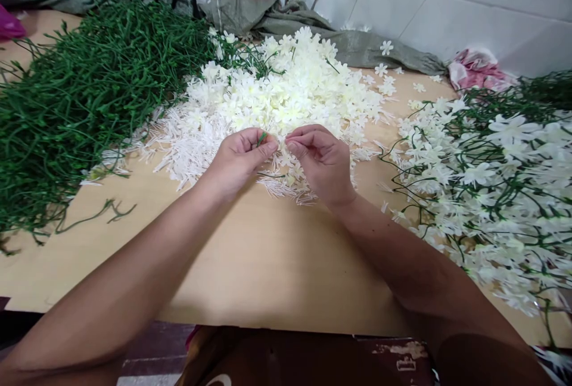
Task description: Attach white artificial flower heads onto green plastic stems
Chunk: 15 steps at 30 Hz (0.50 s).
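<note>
My left hand (243, 158) is closed in a pinch on a green plastic stem (262, 137), whose tip shows between thumb and forefinger. Just to its right, my right hand (324, 162) is closed too, thumb against fingertips; whatever it pinches is too small and hidden to make out. The fingertips of both hands almost meet. Behind and beneath them spreads a heap of loose white artificial flowers (290, 91), with thin white stalk-like pieces (194, 145) along its near left side.
A big pile of green plastic stems (102, 88) covers the left of the table (268, 261). White flowers joined to green stems (491, 183) lie heaped on the right. Grey-green sacking (375, 52) runs along the tiled wall, near a pink and white cloth (480, 70).
</note>
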Tool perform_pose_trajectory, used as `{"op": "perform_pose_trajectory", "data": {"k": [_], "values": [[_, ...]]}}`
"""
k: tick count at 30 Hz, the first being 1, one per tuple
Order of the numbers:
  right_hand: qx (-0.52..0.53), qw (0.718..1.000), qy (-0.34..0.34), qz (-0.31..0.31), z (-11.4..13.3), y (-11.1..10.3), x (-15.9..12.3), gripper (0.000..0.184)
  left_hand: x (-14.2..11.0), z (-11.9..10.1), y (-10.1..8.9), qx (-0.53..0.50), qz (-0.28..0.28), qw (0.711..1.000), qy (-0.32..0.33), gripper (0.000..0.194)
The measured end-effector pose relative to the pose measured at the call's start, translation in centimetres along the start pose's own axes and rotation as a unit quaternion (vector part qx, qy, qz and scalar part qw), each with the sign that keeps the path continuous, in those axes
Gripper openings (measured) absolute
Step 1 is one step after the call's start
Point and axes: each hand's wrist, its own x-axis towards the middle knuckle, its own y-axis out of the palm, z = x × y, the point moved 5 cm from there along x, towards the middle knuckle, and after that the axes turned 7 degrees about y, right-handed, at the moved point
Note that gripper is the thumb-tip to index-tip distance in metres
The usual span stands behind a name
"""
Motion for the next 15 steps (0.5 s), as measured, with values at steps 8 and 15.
{"op": "perform_pose_trajectory", "data": {"k": [8, 15], "values": [[0.047, 0.996, 0.071, 0.000, -0.7, 0.3, -0.2, 0.012, -0.2, 0.3, 0.3, -0.009, 0.019, 1.000, -0.010, 0.024], [0.165, 0.961, 0.219, 0.018, -1.4, 0.8, -0.4, 0.034, -0.2, 0.4, 0.5, -0.010, 0.010, 1.000, -0.001, 0.029]]}}
